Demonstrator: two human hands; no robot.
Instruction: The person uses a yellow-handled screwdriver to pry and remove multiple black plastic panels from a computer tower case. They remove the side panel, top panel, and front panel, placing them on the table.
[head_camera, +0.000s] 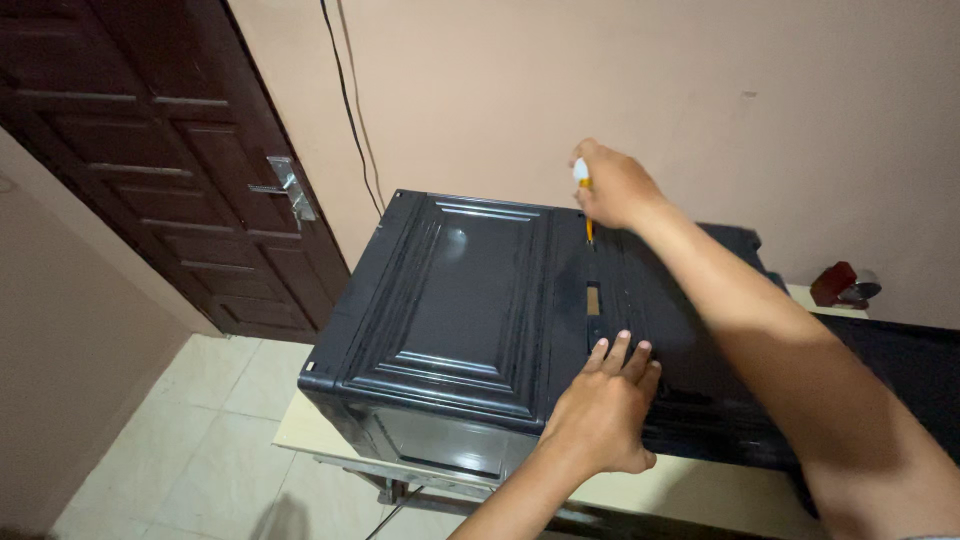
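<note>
Far left of both hands: dark brown panelled door (150, 150) with a metal latch plate (290, 188). Two thin cables (345, 100) are running down the pink wall (550, 80), ending behind the near-left corner of the cabinet. Pale floor tiles (190, 440) are showing below and left of the left hand.

Black plastic cabinet (450, 310) is lying on its back on a light table (300, 425), raised panel door facing up. Bulk of it is sitting left of both hands and stretching between them.

Left hand (605, 410) is resting flat, palm down, on the cabinet's near part, right of the raised panel. Fingers (622, 352) are lying straight and close together, pointing away from the person. Gripping nothing, just pressing on the surface. A small rectangular slot (592, 298) is sitting just beyond its fingertips.

Right hand (612, 185) is reaching over to the cabinet's far edge, well beyond the left hand, fist closed round a screwdriver (585, 200). White handle end is poking out at the top; yellow shaft is pointing down, tip meeting the cabinet top in line with the slot. Cannot tell whether it is seated in a screw.

Right of the right forearm: a dark red object (835, 282), too small to identify, sitting on the table near the wall.
</note>
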